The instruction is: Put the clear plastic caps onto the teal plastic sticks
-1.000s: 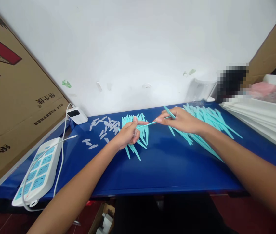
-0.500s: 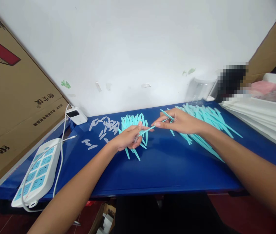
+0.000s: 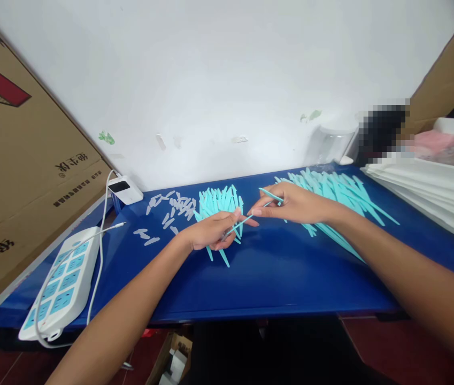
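My left hand (image 3: 209, 231) is curled, fingers closed round the lower end of a thin teal stick (image 3: 241, 222) and perhaps a small clear cap. It rests over a fan-shaped heap of teal sticks (image 3: 221, 203). My right hand (image 3: 294, 203) pinches the other end of that stick and carries a second teal stick (image 3: 270, 195) between its fingers. Behind the right hand lies a larger spread of teal sticks (image 3: 339, 195). Several small clear caps (image 3: 170, 211) are scattered left of the heap on the blue table (image 3: 275, 272).
A white power strip (image 3: 64, 280) with a cable lies at the table's left edge, a white charger (image 3: 125, 189) beyond it. A cardboard box (image 3: 14, 160) leans at the left. Stacked white sheets (image 3: 431, 198) sit at the right, a clear container (image 3: 333, 144) by the wall.
My left hand has lowered onto the heap and turned palm down. My right hand has slid slightly left and down, the shared stick now tilting lower toward the left.
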{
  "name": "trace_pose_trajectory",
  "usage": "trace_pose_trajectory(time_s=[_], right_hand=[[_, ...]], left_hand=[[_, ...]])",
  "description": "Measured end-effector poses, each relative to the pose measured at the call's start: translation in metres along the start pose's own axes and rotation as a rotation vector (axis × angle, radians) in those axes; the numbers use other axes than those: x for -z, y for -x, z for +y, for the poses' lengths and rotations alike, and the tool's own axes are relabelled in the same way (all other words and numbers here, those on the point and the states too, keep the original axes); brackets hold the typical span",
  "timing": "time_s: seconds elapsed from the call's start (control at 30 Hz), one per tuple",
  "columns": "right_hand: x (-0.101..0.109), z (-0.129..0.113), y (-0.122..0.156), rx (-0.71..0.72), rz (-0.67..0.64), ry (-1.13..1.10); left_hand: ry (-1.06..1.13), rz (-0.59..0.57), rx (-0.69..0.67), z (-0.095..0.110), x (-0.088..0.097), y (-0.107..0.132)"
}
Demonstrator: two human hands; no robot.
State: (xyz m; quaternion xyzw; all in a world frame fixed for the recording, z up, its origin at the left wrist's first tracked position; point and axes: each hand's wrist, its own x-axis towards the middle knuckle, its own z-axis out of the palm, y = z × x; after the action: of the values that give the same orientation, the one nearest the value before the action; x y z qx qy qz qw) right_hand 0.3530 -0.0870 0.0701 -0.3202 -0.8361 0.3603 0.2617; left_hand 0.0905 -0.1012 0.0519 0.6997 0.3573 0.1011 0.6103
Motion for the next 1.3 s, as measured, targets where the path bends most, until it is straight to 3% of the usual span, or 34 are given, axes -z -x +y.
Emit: trace_pose_trajectory(time_s=[0.17, 0.43, 0.53, 0.63, 0.73, 0.83, 0.97, 1.13, 1.3], right_hand=[[-0.006, -0.003, 0.000, 0.010, -0.036, -0.031], [-0.013, -0.004, -0.003, -0.012, -0.134, -0.091], [-0.011, -0.002, -0.003, -0.032, -0.089, -0.090], [-0.012, 0.002, -0.003, -0.168, -0.002, -0.138], [-0.010, 0.010, -0.004, -0.281, 0.147, -0.267], [-0.005, 0.019, -0.005, -0.286, 0.285, -0.322], [0.000, 0.021, -0.005, -0.301, 0.336, -0.266], [-0.009, 0.013, -0.005, -0.310, 0.319, -0.235], [-0.017, 0.013, -0.004, -0.295, 0.350, -0.211]], left_hand=[[0.015, -0.065, 0.027, 0.000, -0.002, 0.001], [0.138, -0.011, 0.048, -0.003, -0.003, -0.002], [0.201, 0.043, 0.055, -0.004, -0.002, -0.004], [0.240, 0.096, 0.017, -0.005, 0.001, -0.005], [0.305, 0.218, -0.053, -0.007, 0.007, -0.007], [0.333, 0.363, -0.115, -0.009, 0.013, -0.009], [0.172, 0.549, -0.218, -0.010, 0.015, -0.012], [-0.033, 0.588, -0.337, -0.011, 0.010, -0.012], [-0.086, 0.557, -0.355, -0.010, 0.009, -0.010]])
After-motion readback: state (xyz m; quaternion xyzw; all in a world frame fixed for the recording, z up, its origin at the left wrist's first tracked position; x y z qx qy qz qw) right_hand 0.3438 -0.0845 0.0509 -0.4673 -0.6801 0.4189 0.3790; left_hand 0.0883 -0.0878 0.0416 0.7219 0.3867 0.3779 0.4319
